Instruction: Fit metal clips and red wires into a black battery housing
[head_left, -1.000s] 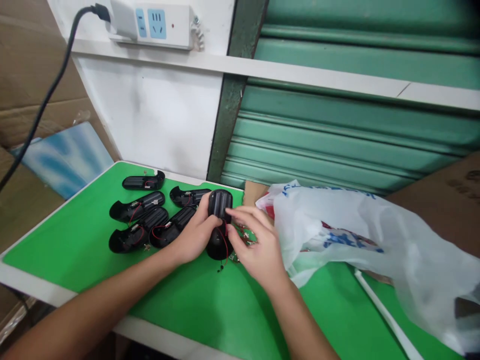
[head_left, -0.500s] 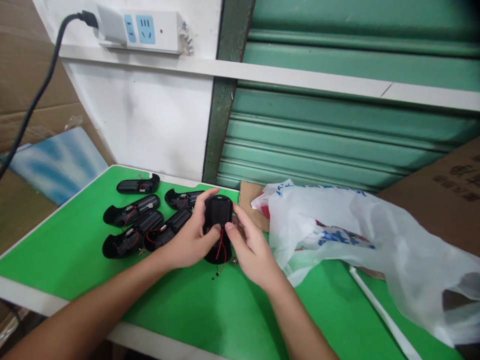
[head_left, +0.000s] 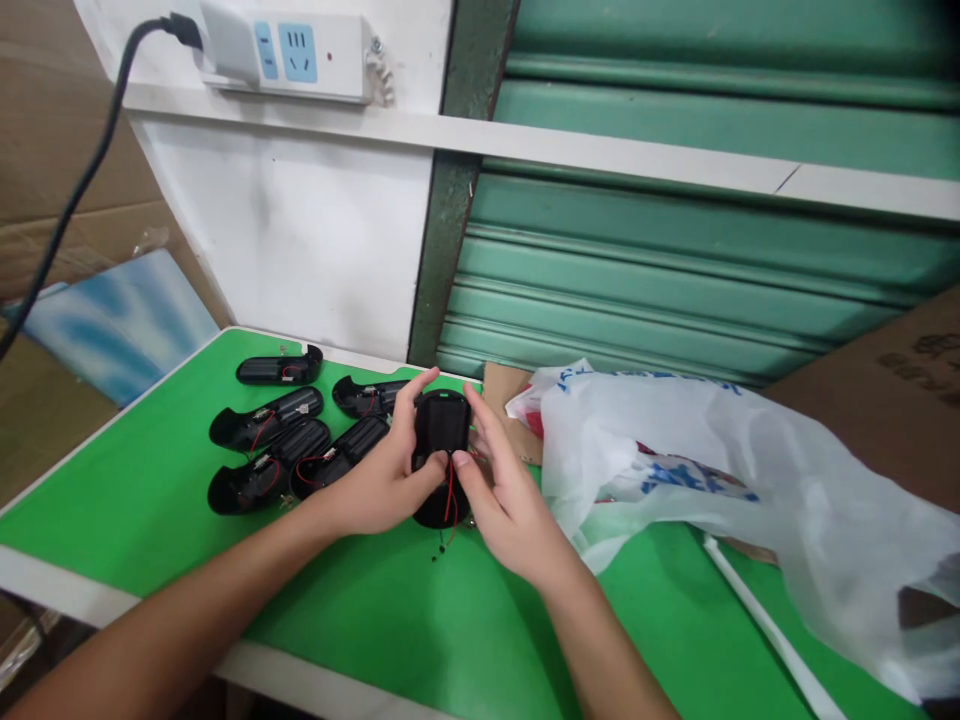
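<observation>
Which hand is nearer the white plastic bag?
Right. The right hand is beside the white plastic bag; the left hand is farther off, across the black housing.

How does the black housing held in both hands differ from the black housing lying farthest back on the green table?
The held housing is gripped by the left hand and right hand; the far housing lies untouched on the green table. The held housing points away from the camera; the far housing lies crosswise. Both are black plastic with red wires.
</observation>
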